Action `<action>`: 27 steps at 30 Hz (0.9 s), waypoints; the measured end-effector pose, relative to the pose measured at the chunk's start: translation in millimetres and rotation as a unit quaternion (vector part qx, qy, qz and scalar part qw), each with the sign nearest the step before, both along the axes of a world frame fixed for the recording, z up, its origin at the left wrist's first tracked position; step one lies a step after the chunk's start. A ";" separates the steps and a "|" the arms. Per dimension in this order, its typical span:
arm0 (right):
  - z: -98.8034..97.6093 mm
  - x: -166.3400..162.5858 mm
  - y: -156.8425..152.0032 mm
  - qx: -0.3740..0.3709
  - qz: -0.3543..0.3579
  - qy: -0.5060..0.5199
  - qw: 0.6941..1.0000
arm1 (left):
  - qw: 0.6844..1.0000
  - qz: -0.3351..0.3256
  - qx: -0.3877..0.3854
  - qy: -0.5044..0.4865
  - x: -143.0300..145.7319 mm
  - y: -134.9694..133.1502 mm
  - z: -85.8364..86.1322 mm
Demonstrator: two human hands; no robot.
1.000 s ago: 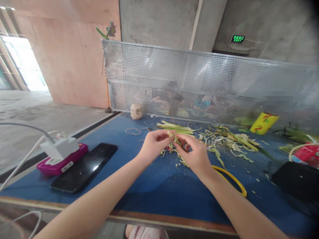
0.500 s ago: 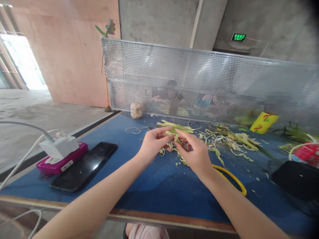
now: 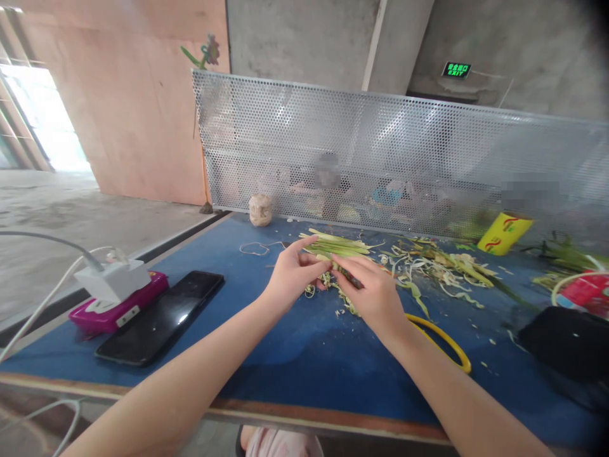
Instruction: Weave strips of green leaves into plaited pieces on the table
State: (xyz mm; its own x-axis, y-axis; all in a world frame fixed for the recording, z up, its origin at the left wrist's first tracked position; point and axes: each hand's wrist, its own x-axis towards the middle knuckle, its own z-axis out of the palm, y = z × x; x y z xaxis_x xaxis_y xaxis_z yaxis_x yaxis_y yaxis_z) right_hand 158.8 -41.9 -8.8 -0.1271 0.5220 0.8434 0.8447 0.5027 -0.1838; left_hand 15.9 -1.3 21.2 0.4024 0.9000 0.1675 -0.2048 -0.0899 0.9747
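Note:
My left hand and my right hand meet over the blue table, both pinched on a thin green leaf strip between them. The left thumb and fingers grip its left end; the right fingers close on its right part. Under the hands lie small curled leaf scraps. Just beyond them rests a bundle of straight green strips.
A black phone and a pink power bank with a white charger lie at left. A yellow ring, leaf trimmings, a yellow packet and a black object sit at right. A perforated metal screen backs the table.
Both hands have shifted slightly away from me toward the strip bundle, and the left fingers have stretched out more along the strip.

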 end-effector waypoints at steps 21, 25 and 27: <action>1.7 -0.5 -2.8 0.030 -0.047 -0.005 0.998 | 0.985 -0.023 -0.149 -0.089 1.1 3.8 -4.0; 2.9 -0.1 -3.1 0.015 -0.033 0.022 0.999 | 0.986 -0.026 -0.139 -0.088 0.8 4.3 -3.9; 2.9 -0.2 -3.2 0.008 -0.024 0.031 0.999 | 0.988 -0.026 -0.130 -0.084 0.8 4.1 -4.1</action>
State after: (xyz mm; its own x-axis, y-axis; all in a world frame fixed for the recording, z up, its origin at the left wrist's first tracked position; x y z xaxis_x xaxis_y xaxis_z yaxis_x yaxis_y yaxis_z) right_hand 158.6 -45.0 -5.8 -0.0500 0.5122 0.8574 0.8549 0.4658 -0.2285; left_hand 16.6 2.8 17.1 0.4353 0.9003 0.0010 -0.3627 0.1743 0.9155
